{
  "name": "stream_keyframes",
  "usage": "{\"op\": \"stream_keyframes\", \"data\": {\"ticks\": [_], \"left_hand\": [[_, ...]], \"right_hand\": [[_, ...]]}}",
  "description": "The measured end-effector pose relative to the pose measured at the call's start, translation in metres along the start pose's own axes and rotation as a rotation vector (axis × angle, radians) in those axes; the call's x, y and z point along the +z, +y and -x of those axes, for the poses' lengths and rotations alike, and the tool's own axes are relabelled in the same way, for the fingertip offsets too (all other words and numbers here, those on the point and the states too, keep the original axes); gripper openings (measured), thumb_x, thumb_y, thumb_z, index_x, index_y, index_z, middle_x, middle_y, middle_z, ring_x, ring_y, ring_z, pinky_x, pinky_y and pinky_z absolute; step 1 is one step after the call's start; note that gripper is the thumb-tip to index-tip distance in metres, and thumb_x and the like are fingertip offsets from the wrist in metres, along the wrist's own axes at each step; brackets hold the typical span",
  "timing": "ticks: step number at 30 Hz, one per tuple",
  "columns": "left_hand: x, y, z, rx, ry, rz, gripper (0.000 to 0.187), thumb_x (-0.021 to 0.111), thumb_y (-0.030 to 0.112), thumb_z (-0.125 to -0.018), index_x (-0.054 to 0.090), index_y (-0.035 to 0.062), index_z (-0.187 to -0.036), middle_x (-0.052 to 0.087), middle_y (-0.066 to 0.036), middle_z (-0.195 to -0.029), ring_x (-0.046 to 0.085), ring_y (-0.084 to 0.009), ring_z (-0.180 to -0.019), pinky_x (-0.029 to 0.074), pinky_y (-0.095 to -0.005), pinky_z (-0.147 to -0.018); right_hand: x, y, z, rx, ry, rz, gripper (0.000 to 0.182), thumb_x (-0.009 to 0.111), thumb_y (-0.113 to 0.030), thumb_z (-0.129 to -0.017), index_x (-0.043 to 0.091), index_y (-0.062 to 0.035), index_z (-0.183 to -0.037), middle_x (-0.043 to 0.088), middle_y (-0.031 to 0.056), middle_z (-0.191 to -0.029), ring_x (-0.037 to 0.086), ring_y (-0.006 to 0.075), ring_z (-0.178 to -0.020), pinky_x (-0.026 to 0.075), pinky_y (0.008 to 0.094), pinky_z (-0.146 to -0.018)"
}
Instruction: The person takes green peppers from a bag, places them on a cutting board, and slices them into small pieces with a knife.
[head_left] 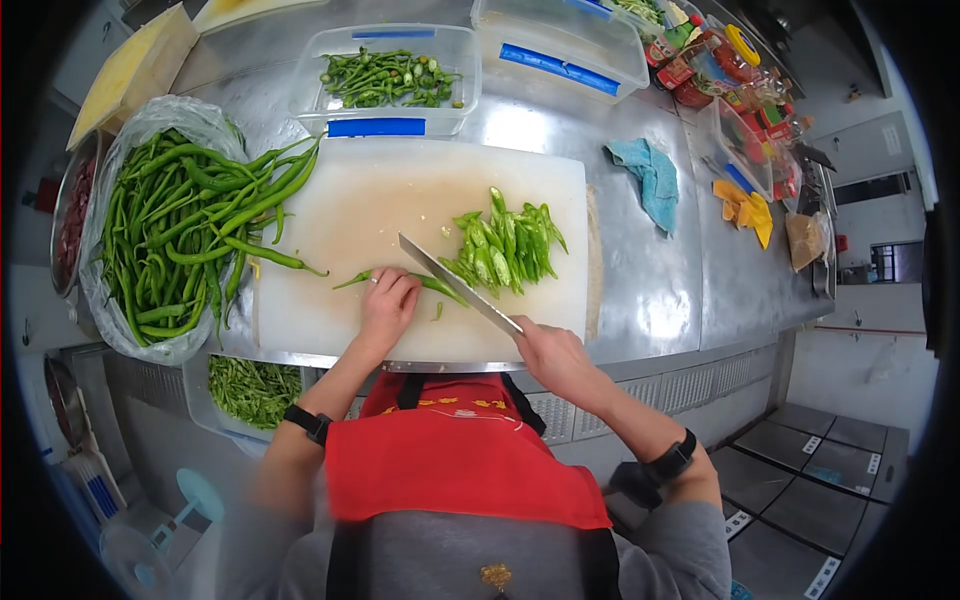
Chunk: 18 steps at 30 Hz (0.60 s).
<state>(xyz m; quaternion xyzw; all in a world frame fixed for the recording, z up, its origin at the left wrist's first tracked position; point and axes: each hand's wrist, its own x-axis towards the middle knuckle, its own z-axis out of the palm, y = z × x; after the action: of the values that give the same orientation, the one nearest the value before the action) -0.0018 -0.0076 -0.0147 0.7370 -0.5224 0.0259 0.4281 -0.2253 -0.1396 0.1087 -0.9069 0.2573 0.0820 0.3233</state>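
My left hand (389,308) presses a long green pepper (432,284) against the white cutting board (340,215), its fingers curled on top. In my right hand (548,354) is the handle of a knife (462,287), whose blade slants up and left across the pepper, right of my left hand. Sliced green peppers (508,243) lie in a pile on the board beyond the blade. A small green piece sits below the pepper. Left of the board, a plastic bag (165,112) holds many whole green peppers (165,215), some reaching over the board's edge.
A clear container (300,85) with green stems stands behind the board, beside another clear container (625,62). A blue cloth (648,182) and a yellow cloth (742,210) lie to the right, near bottles (735,62). Shredded greens (252,390) fill a tub below the counter's front edge.
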Motion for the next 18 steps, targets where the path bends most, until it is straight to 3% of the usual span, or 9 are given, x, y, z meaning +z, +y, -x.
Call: {"op": "stream_keyframes", "data": {"ticks": [18], "left_hand": [[-0.018,0.003,0.0,-0.029,-0.045,-0.054,0.019,0.07,-0.001,-0.069,0.064,0.0076,-0.085,0.059,-0.007,-0.089,0.055,-0.0288,-0.086,0.047,-0.039,-0.074]], "right_hand": [[0.023,0.003,-0.021,-0.01,-0.021,-0.091,0.019,0.048,-0.014,-0.092,0.051,-0.0021,-0.107,0.062,0.0236,-0.07,0.061,0.0449,-0.068,0.047,0.0546,-0.062]]}}
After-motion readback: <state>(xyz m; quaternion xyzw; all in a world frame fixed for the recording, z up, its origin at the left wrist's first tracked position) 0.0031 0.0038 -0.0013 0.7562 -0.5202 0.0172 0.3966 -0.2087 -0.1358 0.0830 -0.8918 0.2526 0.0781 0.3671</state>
